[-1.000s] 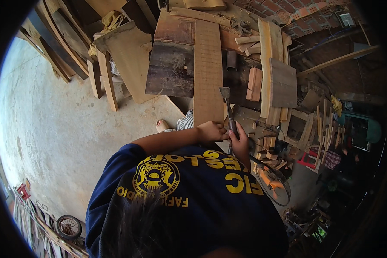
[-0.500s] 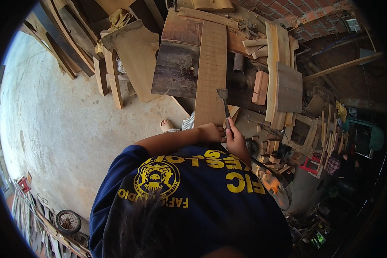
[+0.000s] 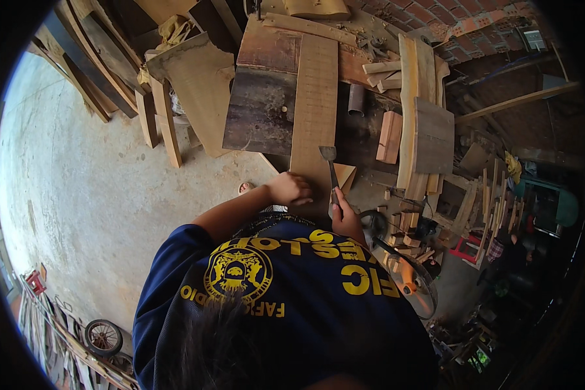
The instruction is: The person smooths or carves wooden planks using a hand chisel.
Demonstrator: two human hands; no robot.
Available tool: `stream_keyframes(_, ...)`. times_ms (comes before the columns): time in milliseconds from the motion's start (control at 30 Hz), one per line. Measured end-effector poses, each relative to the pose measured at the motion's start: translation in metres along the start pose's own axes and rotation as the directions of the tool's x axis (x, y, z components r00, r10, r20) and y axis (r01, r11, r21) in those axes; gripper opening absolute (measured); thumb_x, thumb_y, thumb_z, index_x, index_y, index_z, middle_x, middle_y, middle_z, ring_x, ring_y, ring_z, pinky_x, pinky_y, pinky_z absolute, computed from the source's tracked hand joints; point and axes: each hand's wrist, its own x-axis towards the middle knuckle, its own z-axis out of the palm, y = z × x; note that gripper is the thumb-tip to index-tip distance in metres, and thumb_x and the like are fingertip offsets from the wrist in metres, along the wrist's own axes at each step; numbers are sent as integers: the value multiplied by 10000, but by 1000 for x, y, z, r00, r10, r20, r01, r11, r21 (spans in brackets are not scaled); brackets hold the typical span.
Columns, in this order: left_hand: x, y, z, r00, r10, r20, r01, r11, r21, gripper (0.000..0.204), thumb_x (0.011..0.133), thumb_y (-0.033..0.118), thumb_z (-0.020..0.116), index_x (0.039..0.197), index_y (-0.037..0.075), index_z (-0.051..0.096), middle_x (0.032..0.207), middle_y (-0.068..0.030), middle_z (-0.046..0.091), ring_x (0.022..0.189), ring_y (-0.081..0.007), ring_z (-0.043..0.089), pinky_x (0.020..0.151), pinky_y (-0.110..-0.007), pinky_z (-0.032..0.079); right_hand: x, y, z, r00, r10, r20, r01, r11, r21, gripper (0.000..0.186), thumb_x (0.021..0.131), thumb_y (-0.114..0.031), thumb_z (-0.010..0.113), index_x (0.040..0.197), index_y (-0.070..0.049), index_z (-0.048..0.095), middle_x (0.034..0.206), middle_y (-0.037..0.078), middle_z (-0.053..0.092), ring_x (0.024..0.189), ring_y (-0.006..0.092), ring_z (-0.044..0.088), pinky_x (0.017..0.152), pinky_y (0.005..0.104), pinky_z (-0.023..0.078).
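Observation:
My right hand [image 3: 346,214] is wrapped round the handle of a scraper [image 3: 332,170], whose dark shank runs up to a flat, flared blade. That blade lies over the right edge of a long brown plank [image 3: 315,97], near its closer end. Over the plank's left edge, my left hand [image 3: 290,189] is closed, its fingers curled inward; whether anything is in them is hidden. The plank stretches away from me across a dark, stained workbench [image 3: 260,107].
Right of the plank are a dark tube [image 3: 356,99], a reddish wood block [image 3: 389,137] and stacked boards [image 3: 433,133]. A broad board [image 3: 198,91] leans at the left. An orange-centred fan [image 3: 407,283] stands low at my right, beside wood offcuts [image 3: 409,237].
My left hand has come away from the scraper handle and moved left over the plank. The scraper, in my right hand, has shifted slightly down and left.

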Motion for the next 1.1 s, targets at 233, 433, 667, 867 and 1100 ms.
stream_keyframes(233, -30, -52, -17, 656, -693, -299, 704, 705, -88, 234, 881, 299, 538, 880, 64, 535, 893, -105, 583, 878, -309, 583, 748, -421, 470, 35, -3, 10, 987, -74, -145, 72, 997, -16, 419, 940, -181, 435, 1357, -137, 430, 1102, 232, 604, 988, 360, 611, 806, 351, 477)
stream_keyframes(433, -50, -118, -24, 427, -688, -587, 892, 427, 149, 439, 873, 344, 529, 1216, 75, 473, 1325, -110, 441, 1260, -258, 378, 1024, -438, 258, 141, -50, -12, 992, 61, -110, -73, 992, -107, 404, 923, -215, 450, 1322, -154, 474, 1061, 235, 616, 989, 397, 587, 821, 404, 488)
stream_keyframes(667, -56, -125, -31, 447, -806, -388, 894, 386, 230, 690, 870, 521, 491, 1365, 72, 320, 1502, -119, 208, 1413, -259, 120, 1106, -499, 77, 244, -64, -10, 982, -13, -188, -1, 997, -76, 426, 901, -225, 434, 1321, -163, 475, 1058, 233, 616, 984, 396, 588, 850, 445, 490)
stream_keyframes(867, -55, -124, -39, 420, -857, -298, 906, 375, 198, 820, 804, 604, 528, 1421, 126, 274, 1537, -92, 127, 1430, -239, 34, 1105, -522, 10, 255, -71, -7, 983, -11, -185, -11, 993, -117, 449, 896, -236, 434, 1338, -166, 453, 1025, 249, 621, 960, 407, 595, 842, 450, 492)
stream_keyframes(1100, -49, -127, -51, 382, -914, -138, 921, 364, 138, 1038, 635, 646, 683, 1451, 216, 207, 1551, -66, 50, 1431, -234, -27, 1105, -503, -21, 224, -66, -16, 991, 18, -134, -25, 998, -56, 445, 911, -249, 430, 1349, -169, 431, 1037, 246, 617, 966, 410, 590, 840, 451, 488)
